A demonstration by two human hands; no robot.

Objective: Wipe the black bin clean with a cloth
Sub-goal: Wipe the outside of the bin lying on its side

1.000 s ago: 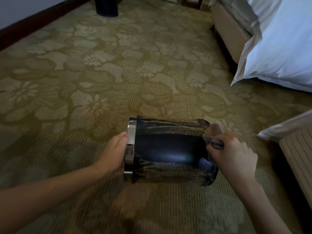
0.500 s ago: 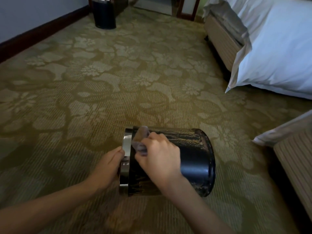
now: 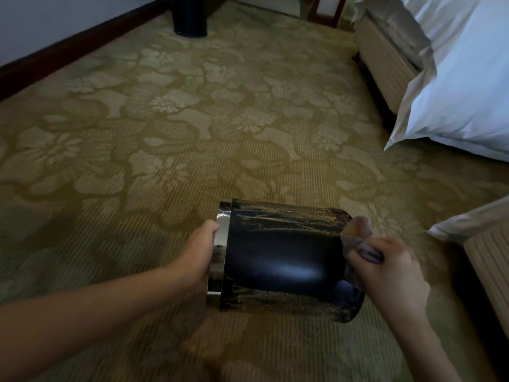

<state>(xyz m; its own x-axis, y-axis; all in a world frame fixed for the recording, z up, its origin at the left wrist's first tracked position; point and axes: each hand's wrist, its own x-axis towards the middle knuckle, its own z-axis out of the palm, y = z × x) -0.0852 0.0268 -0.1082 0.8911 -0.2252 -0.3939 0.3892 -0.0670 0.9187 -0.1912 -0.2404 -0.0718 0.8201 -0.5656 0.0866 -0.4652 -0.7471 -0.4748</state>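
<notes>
The glossy black cylindrical bin (image 3: 281, 257) is turned sideways near the front edge of the floral carpet (image 3: 165, 161). Its rim is clasped by the left hand (image 3: 199, 252); a crumpled grey cloth (image 3: 358, 238) is held in the grip of the right hand (image 3: 391, 274) at its base. A white-sheeted bed (image 3: 454, 92) is seen rightward, a second dark bin (image 3: 190, 16) beyond.

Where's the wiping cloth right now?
In the head view, low on the right: the cloth is bunched in the right hand, at the base end of the black bin, which lies on its side on the carpet.
</notes>
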